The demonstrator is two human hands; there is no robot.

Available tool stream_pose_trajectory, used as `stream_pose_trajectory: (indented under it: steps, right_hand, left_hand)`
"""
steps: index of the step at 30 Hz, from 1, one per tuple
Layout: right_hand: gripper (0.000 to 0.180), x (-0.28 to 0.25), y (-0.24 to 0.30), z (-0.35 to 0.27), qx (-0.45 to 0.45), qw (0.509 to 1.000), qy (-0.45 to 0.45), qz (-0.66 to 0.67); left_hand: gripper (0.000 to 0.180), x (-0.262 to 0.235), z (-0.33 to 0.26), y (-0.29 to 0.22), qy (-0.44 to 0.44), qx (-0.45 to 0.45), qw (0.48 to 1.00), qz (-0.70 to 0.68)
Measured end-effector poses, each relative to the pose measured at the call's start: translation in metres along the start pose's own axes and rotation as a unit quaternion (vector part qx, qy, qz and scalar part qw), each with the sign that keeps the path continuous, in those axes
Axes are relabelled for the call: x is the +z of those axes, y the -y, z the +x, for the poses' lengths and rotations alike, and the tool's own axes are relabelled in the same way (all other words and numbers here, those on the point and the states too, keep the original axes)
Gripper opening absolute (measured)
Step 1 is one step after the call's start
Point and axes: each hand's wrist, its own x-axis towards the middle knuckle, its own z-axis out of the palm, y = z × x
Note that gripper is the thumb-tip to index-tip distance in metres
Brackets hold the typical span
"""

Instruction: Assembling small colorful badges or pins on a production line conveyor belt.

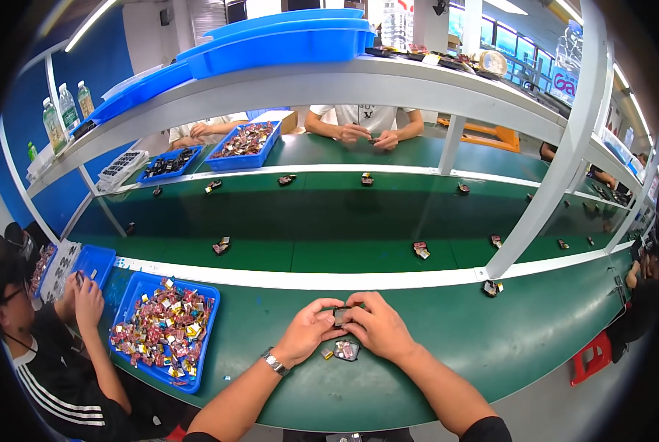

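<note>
Above the green bench, my left hand (311, 329) and my right hand (377, 325) meet with curled fingers around a small black casing (339, 317). Fingers cover part of this casing, and its finer details are too small to tell. Just below the hands lies a second dark casing (347, 350) with reddish and silvery parts in it. A small yellow piece (327, 353) rests at its left side. To the left of my left hand stands a blue tray (215, 313), heaped with small reddish circuit boards bearing silver and yellow pieces.
Beyond a white rail (300, 279), a green conveyor (322, 221) carries several scattered small assemblies. Another assembly (491, 288) sits on the bench by the shelf post (543, 210). A co-worker (57, 361) sits at left; others work across. Blue trays (285, 55) top the overhead shelf.
</note>
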Motion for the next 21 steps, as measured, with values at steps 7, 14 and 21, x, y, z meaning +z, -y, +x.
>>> stream_pose_trajectory:
  steps: [7,14,21]
  right_hand:
    - [0.014,-0.003,-0.006,0.001,-0.014,0.999,0.029,-0.013]
    - [0.010,0.002,-0.005,-0.003,0.077,0.993,0.021,0.085]
    - [0.010,0.002,-0.004,-0.003,0.084,0.992,0.013,0.092]
  left_hand:
    - [0.031,0.001,0.001,0.003,0.003,0.000,0.999,0.053]
    - [0.034,-0.003,0.002,0.000,0.043,0.007,0.999,0.008]
    - [0.037,0.000,0.001,-0.003,0.074,0.034,0.995,0.064]
